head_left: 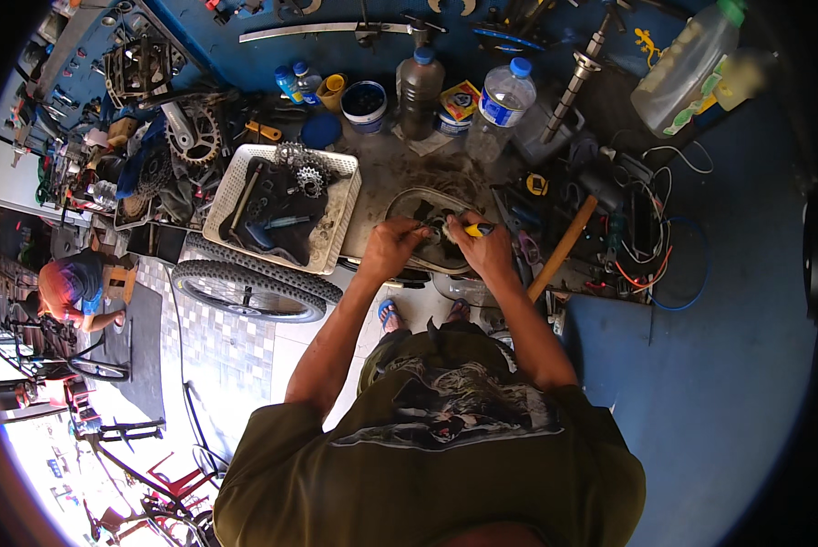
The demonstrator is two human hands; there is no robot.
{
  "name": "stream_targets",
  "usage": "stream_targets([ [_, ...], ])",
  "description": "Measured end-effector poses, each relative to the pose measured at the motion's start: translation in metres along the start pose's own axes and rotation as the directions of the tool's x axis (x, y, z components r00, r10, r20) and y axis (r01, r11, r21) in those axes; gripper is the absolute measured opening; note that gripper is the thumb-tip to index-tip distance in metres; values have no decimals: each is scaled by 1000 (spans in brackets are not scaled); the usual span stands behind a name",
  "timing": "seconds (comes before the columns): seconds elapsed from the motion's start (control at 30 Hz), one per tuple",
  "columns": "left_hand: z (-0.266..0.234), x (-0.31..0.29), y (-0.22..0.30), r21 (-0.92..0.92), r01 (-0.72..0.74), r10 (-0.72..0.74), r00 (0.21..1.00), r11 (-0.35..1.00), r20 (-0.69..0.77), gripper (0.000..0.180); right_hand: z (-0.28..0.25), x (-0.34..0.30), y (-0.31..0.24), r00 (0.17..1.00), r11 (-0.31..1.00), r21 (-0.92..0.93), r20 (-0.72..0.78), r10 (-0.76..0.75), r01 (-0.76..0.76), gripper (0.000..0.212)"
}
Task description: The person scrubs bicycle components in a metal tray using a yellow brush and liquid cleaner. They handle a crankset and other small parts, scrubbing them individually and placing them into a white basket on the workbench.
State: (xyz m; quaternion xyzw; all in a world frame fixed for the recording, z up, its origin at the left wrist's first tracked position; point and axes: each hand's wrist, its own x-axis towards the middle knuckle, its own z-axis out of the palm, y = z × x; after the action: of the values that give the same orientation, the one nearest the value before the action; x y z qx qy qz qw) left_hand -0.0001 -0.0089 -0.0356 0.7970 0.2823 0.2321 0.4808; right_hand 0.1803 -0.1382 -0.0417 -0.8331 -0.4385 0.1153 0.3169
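My left hand (390, 250) is closed in a pinch over a shallow metal tray (398, 202) on the workbench. A small dark metal part (434, 221) shows at its fingertips, too small to name exactly. Close beside it, my right hand (487, 253) grips a brush (478, 230) with a yellow and black handle. The pale bristles point left, towards the small part, and my fingers cover some of the brush. Dark, wet-looking grime lies in the tray. Both forearms reach forward from the front edge of the bench.
Left of the tray stands a white plastic basket (347, 214) with a sprocket cassette (310, 175) and tools. Bottles (418, 96) and a tub (364, 114) line the back. A wooden-handled hammer (564, 246) and cables lie right. Bicycle tyres (249, 292) lean below; another person (72, 284) crouches far left.
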Motion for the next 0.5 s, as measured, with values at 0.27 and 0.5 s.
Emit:
stream_targets([
  [0.27,-9,3,10,-76,28,-22,996,997,86,19,17,-17,32,986,936,328,65,-156,127,26],
  [0.5,-1,2,5,48,76,-77,997,996,22,22,2,-26,29,944,952,287,274,-185,103,35],
])
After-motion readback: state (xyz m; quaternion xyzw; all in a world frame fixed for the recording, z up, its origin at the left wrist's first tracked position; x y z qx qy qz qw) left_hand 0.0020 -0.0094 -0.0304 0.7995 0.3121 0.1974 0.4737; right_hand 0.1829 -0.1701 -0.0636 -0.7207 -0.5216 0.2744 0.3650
